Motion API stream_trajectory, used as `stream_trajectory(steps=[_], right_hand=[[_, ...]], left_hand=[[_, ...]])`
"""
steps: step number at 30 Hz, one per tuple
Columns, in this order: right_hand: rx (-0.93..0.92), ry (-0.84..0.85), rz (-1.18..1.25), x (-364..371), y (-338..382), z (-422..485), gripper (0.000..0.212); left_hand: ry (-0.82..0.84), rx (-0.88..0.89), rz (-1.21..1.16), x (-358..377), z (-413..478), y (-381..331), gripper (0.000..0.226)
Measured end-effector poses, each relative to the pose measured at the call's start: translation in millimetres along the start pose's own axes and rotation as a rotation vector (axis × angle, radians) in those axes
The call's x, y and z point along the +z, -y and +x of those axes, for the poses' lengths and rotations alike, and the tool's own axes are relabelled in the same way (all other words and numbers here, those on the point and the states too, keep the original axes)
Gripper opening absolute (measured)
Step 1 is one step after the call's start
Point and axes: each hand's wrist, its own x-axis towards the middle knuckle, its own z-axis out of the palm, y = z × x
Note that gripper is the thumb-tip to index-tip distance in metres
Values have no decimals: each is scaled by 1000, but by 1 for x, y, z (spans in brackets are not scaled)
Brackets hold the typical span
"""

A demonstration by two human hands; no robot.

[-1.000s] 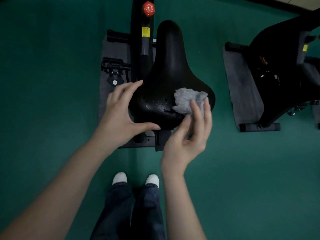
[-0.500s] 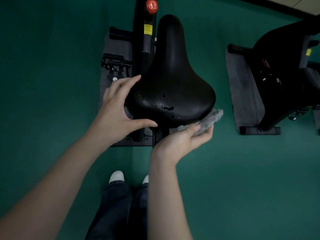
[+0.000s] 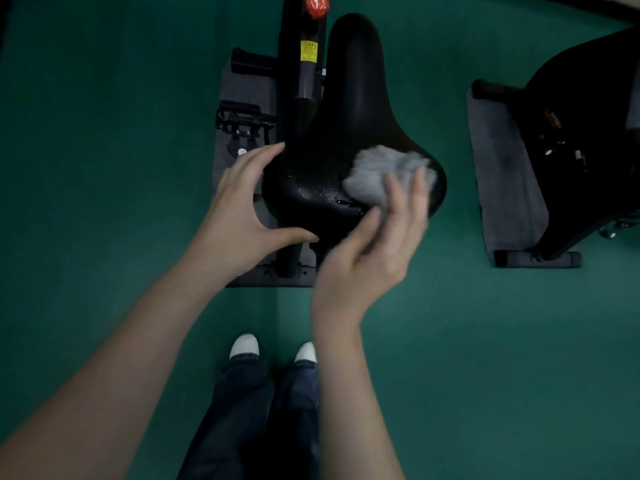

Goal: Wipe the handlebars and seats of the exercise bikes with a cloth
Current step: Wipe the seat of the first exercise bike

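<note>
A black bike seat (image 3: 353, 109) fills the middle of the head view, its narrow nose pointing away from me. Water droplets (image 3: 325, 194) shine on its wide rear part. My left hand (image 3: 239, 209) holds the seat's rear left corner, fingers along the side and thumb under the back edge. My right hand (image 3: 374, 258) grips a crumpled grey cloth (image 3: 374, 171) and presses it on the seat's rear right part. No handlebars are in view.
The bike's black post with a red knob (image 3: 316, 3) and a yellow label rises left of the seat, with a pedal (image 3: 242, 121) below it. A second black bike (image 3: 588, 133) stands on a grey mat (image 3: 502, 168) at the right. Green floor and my white shoes (image 3: 244, 346) lie below.
My right hand brought the cloth from under the seat's rear right edge back up onto its top. The left hand kept its hold on the seat.
</note>
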Motion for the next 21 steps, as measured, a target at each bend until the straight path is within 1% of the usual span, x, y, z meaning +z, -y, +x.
stream_trajectory(steps=[1,3,5,9,11,14,17,20,21], right_hand=[[-82,58,-65,3,2,-8,32],[-159,176,-107,10,12,-12,34],[-275,284,-174,10,13,-4,34],[-464,563,-293,-7,-5,20,45],[-470,604,-249,-19,-12,19,45],[-434,596,-164,-33,-15,0,41],[-438,628,-192,-28,-5,3,46],[-481,752,-295,-10,10,32,46],[-468,797,-320,-4,14,44,44]], left_hand=[[-2,0,-11,0,0,0,107],[0,-8,-39,0,0,2,102],[7,-10,-54,0,0,4,96],[12,4,-49,1,1,2,102],[6,1,-60,2,0,3,103],[-9,7,-72,5,-4,5,103],[-23,-6,-99,7,-8,4,103],[-37,-56,-161,7,-10,3,103],[-41,-76,-176,7,-11,3,103]])
